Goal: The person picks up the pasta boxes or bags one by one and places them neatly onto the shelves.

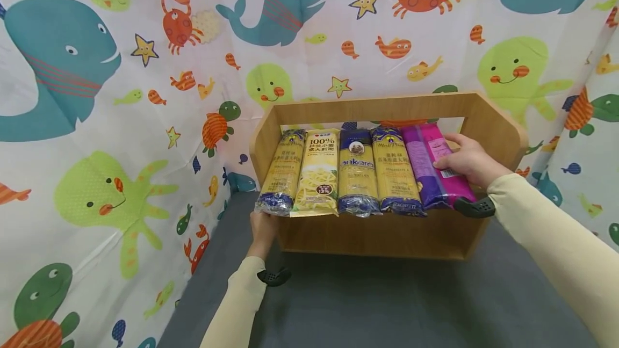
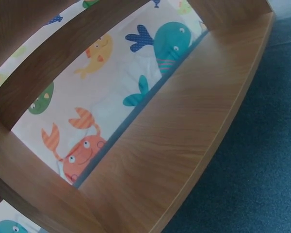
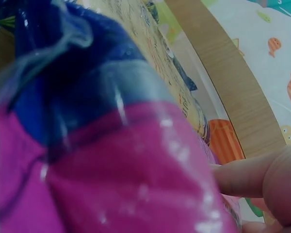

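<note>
A pink and purple pasta packet (image 1: 437, 162) lies at the right end of a row on the wooden shelf unit (image 1: 377, 105). My right hand (image 1: 466, 160) holds it from the right, thumb over its front and the other fingers toward its back edge. In the right wrist view the packet (image 3: 131, 179) fills much of the picture. My left hand (image 1: 263, 230) is at the unit's lower left front, just under the leftmost spaghetti packet (image 1: 282, 171). Its fingertips are hidden there, and I cannot tell how they lie.
Beside the pink packet lie a second yellow spaghetti packet (image 1: 396, 171), a blue-topped Ankara packet (image 1: 358, 171) and a cream pasta packet (image 1: 317, 171). The unit's lower board (image 2: 169, 126) is below them. A sea-animal curtain (image 1: 309, 69) hangs behind, above the grey-blue floor (image 1: 358, 299).
</note>
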`<state>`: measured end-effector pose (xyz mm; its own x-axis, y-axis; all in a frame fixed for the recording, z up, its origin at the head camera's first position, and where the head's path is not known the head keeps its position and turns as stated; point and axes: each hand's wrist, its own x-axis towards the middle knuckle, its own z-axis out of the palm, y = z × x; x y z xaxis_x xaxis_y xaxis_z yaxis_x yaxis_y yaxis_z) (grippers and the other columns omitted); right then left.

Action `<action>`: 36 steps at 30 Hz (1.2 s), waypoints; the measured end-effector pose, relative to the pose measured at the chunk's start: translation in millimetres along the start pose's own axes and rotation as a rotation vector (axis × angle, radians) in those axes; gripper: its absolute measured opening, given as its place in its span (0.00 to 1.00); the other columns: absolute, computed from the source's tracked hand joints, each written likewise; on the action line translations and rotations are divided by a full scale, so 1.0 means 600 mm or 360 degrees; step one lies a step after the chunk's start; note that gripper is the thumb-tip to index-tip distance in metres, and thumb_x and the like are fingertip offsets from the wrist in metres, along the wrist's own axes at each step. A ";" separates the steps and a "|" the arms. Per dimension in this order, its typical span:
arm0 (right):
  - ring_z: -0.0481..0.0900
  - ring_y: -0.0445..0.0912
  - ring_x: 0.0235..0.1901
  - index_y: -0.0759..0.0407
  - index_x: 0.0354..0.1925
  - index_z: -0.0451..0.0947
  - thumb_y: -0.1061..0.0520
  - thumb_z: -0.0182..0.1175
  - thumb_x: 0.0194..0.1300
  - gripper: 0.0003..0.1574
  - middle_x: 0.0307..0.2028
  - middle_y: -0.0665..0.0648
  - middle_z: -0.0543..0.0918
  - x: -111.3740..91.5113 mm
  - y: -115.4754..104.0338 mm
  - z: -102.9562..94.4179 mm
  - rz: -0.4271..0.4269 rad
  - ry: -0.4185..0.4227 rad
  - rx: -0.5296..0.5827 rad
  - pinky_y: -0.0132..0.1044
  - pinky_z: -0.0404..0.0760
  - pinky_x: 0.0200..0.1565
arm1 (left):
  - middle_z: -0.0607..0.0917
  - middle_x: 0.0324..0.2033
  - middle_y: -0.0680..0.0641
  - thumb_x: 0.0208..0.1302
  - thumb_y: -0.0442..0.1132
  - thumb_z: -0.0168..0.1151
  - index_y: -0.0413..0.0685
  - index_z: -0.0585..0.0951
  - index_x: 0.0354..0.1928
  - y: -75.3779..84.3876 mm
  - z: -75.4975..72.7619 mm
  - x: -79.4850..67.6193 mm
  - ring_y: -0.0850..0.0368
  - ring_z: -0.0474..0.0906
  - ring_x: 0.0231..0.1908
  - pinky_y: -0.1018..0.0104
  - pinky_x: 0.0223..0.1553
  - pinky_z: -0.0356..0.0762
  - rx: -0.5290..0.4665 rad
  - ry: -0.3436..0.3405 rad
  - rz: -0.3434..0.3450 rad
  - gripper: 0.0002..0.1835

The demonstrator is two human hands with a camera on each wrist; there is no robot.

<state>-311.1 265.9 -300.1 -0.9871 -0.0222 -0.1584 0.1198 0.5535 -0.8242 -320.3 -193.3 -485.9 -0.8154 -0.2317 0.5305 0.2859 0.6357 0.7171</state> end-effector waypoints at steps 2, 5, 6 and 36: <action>0.80 0.57 0.47 0.60 0.81 0.34 0.59 0.60 0.69 0.58 0.68 0.80 0.58 0.001 0.001 0.000 0.0001 -0.0011 -0.0006 0.39 0.84 0.39 | 0.88 0.31 0.34 0.73 0.36 0.57 0.32 0.83 0.51 -0.001 0.000 0.000 0.49 0.77 0.23 0.55 0.28 0.73 0.0034 0.0010 0.0013 0.14; 0.81 0.57 0.47 0.60 0.81 0.33 0.59 0.60 0.70 0.58 0.68 0.80 0.58 0.001 0.003 -0.002 0.0014 -0.0036 -0.0014 0.41 0.86 0.40 | 0.88 0.32 0.34 0.73 0.36 0.57 0.32 0.83 0.50 -0.002 -0.001 0.000 0.48 0.78 0.24 0.53 0.29 0.75 0.0072 0.0004 0.0032 0.14; 0.81 0.57 0.47 0.60 0.81 0.32 0.59 0.60 0.70 0.58 0.69 0.81 0.58 0.001 0.003 -0.003 0.0016 -0.0039 -0.0025 0.41 0.86 0.40 | 0.88 0.32 0.34 0.73 0.36 0.57 0.33 0.83 0.50 -0.001 -0.001 0.000 0.48 0.78 0.24 0.53 0.29 0.75 0.0078 0.0002 0.0033 0.14; 0.74 0.75 0.59 0.74 0.77 0.44 0.44 0.58 0.73 0.54 0.64 0.86 0.66 -0.095 0.015 0.011 -0.0177 -0.0007 -0.0502 0.58 0.81 0.53 | 0.88 0.44 0.34 0.76 0.43 0.55 0.39 0.81 0.59 -0.008 -0.020 0.012 0.43 0.83 0.35 0.49 0.35 0.78 0.0101 -0.0219 -0.0182 0.19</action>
<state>-253.2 266.6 -301.9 -0.9917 -0.1004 -0.0797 -0.0283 0.7779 -0.6277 -321.1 -206.9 -480.0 -0.9031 -0.2051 0.3773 0.1587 0.6570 0.7370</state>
